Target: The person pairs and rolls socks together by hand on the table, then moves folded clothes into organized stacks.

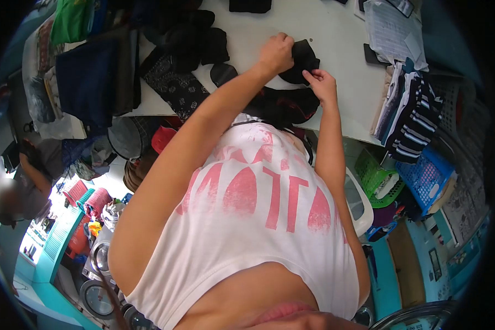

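Head view, black cloth [306,59] between left fingers [282,42] and right fingers [319,73], both pinching it

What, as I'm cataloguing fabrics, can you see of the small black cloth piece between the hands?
The small black cloth piece looks soft and plain, with an irregular outline. It shows against the white tabletop; the left hand holds its left side, and the right hand touches its lower right edge. Whether it rests there is unclear.

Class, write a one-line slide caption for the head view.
Left hand and right hand hold a black cloth over a white table, near other dark clothes.
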Available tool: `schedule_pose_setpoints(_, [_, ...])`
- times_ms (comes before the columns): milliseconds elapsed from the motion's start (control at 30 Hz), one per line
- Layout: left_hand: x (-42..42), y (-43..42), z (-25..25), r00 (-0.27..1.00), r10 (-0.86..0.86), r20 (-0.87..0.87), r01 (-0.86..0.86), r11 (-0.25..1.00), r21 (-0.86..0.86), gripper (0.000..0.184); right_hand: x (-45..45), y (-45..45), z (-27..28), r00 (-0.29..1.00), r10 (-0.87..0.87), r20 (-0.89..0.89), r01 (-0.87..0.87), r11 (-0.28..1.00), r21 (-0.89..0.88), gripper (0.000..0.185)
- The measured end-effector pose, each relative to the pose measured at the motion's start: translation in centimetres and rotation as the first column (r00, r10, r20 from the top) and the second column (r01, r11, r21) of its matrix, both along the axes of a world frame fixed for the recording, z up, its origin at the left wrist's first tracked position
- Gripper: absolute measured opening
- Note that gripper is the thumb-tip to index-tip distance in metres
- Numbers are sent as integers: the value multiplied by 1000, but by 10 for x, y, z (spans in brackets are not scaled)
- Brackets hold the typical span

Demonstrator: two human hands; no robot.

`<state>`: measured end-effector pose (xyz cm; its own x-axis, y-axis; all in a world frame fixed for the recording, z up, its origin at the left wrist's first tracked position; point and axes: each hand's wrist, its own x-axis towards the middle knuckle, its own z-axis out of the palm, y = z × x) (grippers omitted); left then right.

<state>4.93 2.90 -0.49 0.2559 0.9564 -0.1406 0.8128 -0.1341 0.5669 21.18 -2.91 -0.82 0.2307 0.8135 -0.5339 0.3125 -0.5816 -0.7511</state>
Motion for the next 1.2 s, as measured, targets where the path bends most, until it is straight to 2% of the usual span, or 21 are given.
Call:
schedule_pose_setpoints(67, [18,-11,-5,996,94,9,-94,995,39,35,-5,6,8,991,-57,-123,40,990,-132,37])
schedule_pose_setpoints(133, [36,-22,-4,981,194,14,-194,978,82,35,-4,4,-12,990,-65,-128,53,994,-97,35])
schedule_pose_setpoints(200, [49,-38,2,955,272,118,-262,961,-88,34,-1,5,-19,988,-71,-139,62,996,-67,34])
schedule_pose_setpoints(267, [44,-43,3,973,164,161,-136,976,-171,36,3,6,-11,950,-113,-290,52,977,-208,32])
schedule_pose_setpoints(367, [33,-33,1,984,126,124,-101,977,-187,38,10,6,-13,942,-109,-318,44,978,-205,29])
schedule_pose_setpoints(400, [24,-22,-6,985,64,158,-19,962,-273,39,10,7,-7,935,-102,-341,31,978,-208,25])
schedule_pose_setpoints(433, [16,-14,-9,980,2,199,68,935,-348,41,10,7,-6,936,-95,-338,27,979,-200,25])
schedule_pose_setpoints(500, [10,-8,-7,980,4,197,64,939,-338,40,15,11,-5,974,27,-226,-81,969,-234,16])
schedule_pose_setpoints(533, [9,-8,-5,982,4,189,62,937,-344,40,11,11,-2,989,47,-140,-69,986,-152,19])
schedule_pose_setpoints(667, [-1,-16,4,970,-94,226,172,920,-352,43,0,12,29,993,-27,-111,17,996,-90,23])
schedule_pose_setpoints(700, [-8,-18,11,968,-103,227,178,923,-340,43,4,9,26,961,-87,-263,74,996,-58,21])
schedule_pose_setpoints(767, [-25,-23,31,790,206,577,198,805,-559,45,4,1,44,652,-228,-723,215,970,-113,8])
schedule_pose_setpoints(800, [-31,-24,47,792,197,578,204,807,-555,45,2,-2,62,650,-229,-724,222,969,-107,8])
schedule_pose_setpoints(867, [-42,-28,78,564,451,692,269,692,-670,45,-6,-7,96,490,-285,-824,187,957,-220,31])
schedule_pose_setpoints(900, [-45,-33,81,566,448,692,270,693,-669,45,-9,-12,96,488,-284,-825,189,958,-217,31])
schedule_pose_setpoints(967, [-49,-41,84,527,378,761,253,785,-565,44,-15,-20,93,593,15,-805,80,994,77,51])
schedule_pose_setpoints(1000, [-48,-46,90,506,333,796,206,849,-487,43,-19,-22,98,594,19,-804,80,993,83,51])
schedule_pose_setpoints(1033, [-46,-51,96,505,330,798,207,851,-482,43,-23,-24,106,681,74,-728,9,994,110,53])
schedule_pose_setpoints(1100, [-43,-60,116,681,218,699,88,923,-374,41,-26,-27,112,756,133,-641,-64,989,131,55])
schedule_pose_setpoints(1167, [-41,-69,126,688,236,686,74,918,-390,40,-26,-31,112,776,164,-609,-78,983,165,57])
schedule_pose_setpoints(1200, [-41,-72,126,678,74,731,169,952,-253,39,-28,-33,113,776,169,-608,-82,982,169,57])
